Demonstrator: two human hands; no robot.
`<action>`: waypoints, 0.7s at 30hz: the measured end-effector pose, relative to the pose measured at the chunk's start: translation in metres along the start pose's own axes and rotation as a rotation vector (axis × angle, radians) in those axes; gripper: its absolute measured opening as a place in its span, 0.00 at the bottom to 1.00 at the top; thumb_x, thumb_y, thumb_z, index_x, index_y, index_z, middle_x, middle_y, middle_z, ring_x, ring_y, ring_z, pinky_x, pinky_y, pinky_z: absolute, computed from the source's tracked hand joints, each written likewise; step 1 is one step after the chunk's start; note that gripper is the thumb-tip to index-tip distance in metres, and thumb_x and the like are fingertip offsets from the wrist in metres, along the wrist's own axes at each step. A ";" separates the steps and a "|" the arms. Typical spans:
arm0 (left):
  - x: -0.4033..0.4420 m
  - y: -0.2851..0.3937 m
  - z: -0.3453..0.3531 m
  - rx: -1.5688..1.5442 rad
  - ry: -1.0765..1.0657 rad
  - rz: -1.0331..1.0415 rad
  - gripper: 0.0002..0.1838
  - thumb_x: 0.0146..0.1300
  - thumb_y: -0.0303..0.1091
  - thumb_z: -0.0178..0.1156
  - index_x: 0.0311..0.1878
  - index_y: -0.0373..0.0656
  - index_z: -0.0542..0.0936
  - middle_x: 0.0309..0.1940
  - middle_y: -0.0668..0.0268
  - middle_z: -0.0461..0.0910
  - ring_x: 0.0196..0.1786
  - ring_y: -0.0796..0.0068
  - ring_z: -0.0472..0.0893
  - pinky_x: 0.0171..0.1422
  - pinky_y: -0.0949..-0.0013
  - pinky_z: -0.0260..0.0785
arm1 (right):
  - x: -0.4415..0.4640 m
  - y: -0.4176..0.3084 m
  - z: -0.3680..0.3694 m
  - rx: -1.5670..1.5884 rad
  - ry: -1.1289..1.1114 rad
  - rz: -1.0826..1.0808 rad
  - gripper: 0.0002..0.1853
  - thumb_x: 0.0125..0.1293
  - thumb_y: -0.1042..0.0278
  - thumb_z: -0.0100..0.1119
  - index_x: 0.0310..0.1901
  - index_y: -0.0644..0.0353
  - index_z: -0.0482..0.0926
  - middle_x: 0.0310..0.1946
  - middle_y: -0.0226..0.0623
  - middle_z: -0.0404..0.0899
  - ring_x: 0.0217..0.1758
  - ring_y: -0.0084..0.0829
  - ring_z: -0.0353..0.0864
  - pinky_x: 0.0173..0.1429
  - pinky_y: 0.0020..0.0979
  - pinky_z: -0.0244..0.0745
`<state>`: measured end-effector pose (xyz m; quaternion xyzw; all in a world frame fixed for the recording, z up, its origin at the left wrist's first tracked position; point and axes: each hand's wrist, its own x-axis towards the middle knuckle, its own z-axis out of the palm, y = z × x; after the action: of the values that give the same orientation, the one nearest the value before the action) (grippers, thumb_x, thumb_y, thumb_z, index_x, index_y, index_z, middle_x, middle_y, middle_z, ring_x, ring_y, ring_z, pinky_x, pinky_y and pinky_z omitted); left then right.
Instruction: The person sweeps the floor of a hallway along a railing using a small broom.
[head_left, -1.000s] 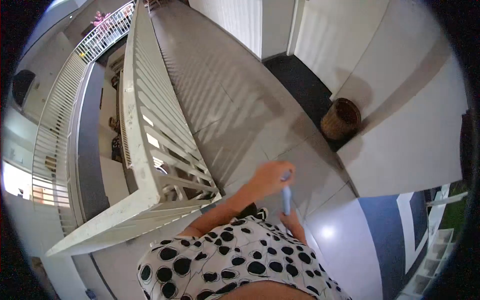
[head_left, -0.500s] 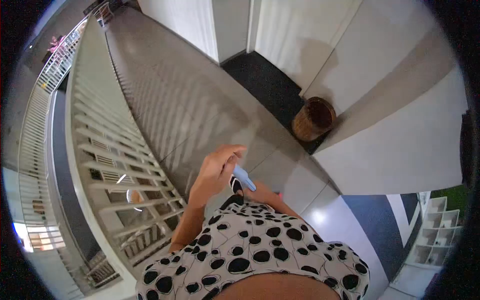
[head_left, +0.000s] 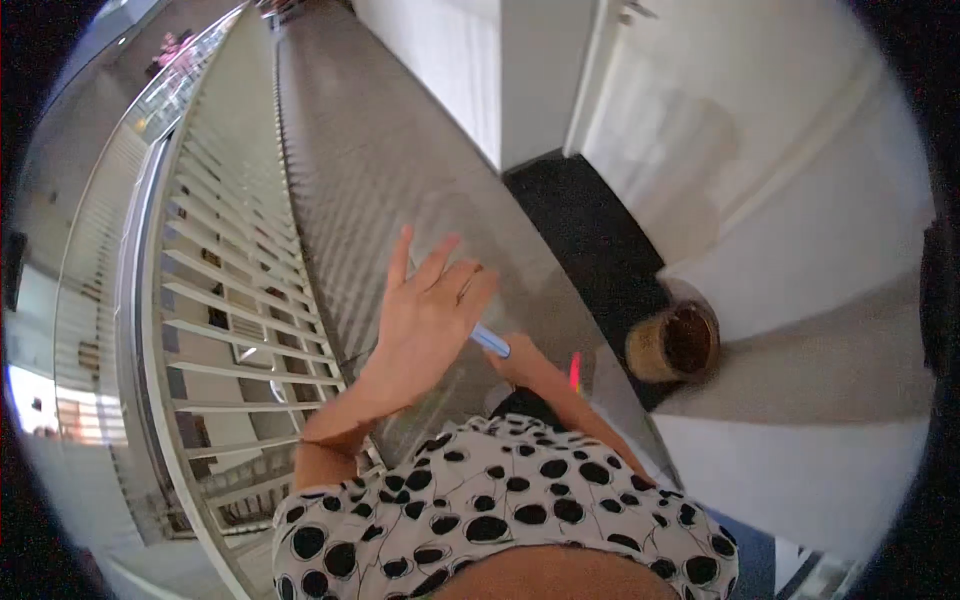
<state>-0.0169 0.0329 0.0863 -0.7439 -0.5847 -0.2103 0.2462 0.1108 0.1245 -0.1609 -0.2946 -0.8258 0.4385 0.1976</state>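
Note:
My left hand (head_left: 430, 310) is raised in front of me with its back toward the camera. Its fingers are stretched and spread, and it covers part of a slim light-blue handle (head_left: 490, 341). The near end of that handle lies at my right hand (head_left: 518, 360), which appears closed around it, though most of its fingers are hidden. What the handle belongs to cannot be made out. Beyond my right forearm, a narrow bright pink thing (head_left: 575, 370) shows low down. I wear a white top with black spots (head_left: 520, 480).
A white railing (head_left: 245, 315) runs along my left, with a lower level behind it. Grey tiled floor (head_left: 350, 130) stretches ahead. To the right are a dark mat (head_left: 590, 230), a woven basket (head_left: 655, 350), white walls and a door (head_left: 760, 110) with a handle.
The left hand has gone from curled fingers to spread ones and moved slightly up. The view has turned, so the basket and mat sit farther right and lower.

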 end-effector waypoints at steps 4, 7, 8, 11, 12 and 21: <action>-0.016 -0.002 0.023 0.274 -0.334 0.002 0.11 0.51 0.34 0.54 0.37 0.42 0.77 0.34 0.62 0.77 0.52 0.61 0.72 0.64 0.44 0.46 | 0.020 0.026 0.023 -0.210 -0.089 -0.014 0.12 0.55 0.63 0.54 0.25 0.64 0.75 0.20 0.50 0.74 0.25 0.46 0.76 0.30 0.43 0.67; -0.026 0.008 0.037 0.316 -0.740 0.094 0.10 0.51 0.35 0.54 0.36 0.43 0.77 0.31 0.63 0.78 0.45 0.60 0.76 0.62 0.40 0.46 | 0.013 0.007 0.008 -0.187 -0.321 0.035 0.08 0.50 0.67 0.53 0.29 0.63 0.74 0.26 0.49 0.75 0.30 0.47 0.75 0.34 0.42 0.68; -0.040 0.011 0.051 0.339 -0.713 0.190 0.10 0.50 0.35 0.55 0.34 0.42 0.77 0.29 0.62 0.78 0.39 0.60 0.78 0.58 0.43 0.54 | 0.016 0.026 0.023 -0.194 -0.311 0.035 0.08 0.50 0.67 0.53 0.29 0.63 0.74 0.26 0.49 0.75 0.30 0.47 0.75 0.34 0.42 0.68; -0.098 0.015 0.114 -0.003 -0.940 0.050 0.10 0.48 0.34 0.56 0.33 0.40 0.77 0.25 0.58 0.79 0.27 0.60 0.79 0.39 0.54 0.71 | 0.024 0.063 0.085 -0.115 -0.193 -0.318 0.08 0.51 0.68 0.52 0.32 0.62 0.75 0.29 0.51 0.76 0.34 0.47 0.75 0.38 0.43 0.68; -0.112 0.015 0.125 0.000 -0.938 0.055 0.10 0.48 0.34 0.56 0.33 0.40 0.77 0.25 0.58 0.79 0.27 0.60 0.79 0.39 0.54 0.71 | 0.021 0.039 0.089 -0.153 -0.278 -0.384 0.10 0.52 0.68 0.52 0.34 0.62 0.75 0.31 0.50 0.76 0.36 0.47 0.75 0.40 0.43 0.68; -0.243 0.033 0.161 -0.256 -0.900 -0.487 0.12 0.52 0.35 0.53 0.39 0.43 0.76 0.31 0.55 0.79 0.33 0.55 0.79 0.37 0.53 0.69 | -0.019 0.050 0.112 -0.040 -0.716 -0.345 0.22 0.46 0.60 0.63 0.42 0.61 0.74 0.40 0.44 0.77 0.43 0.40 0.76 0.46 0.37 0.70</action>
<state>-0.0357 -0.0613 -0.1908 -0.6273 -0.7581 0.0092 -0.1781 0.0753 0.0663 -0.2644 0.0159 -0.8881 0.4579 -0.0376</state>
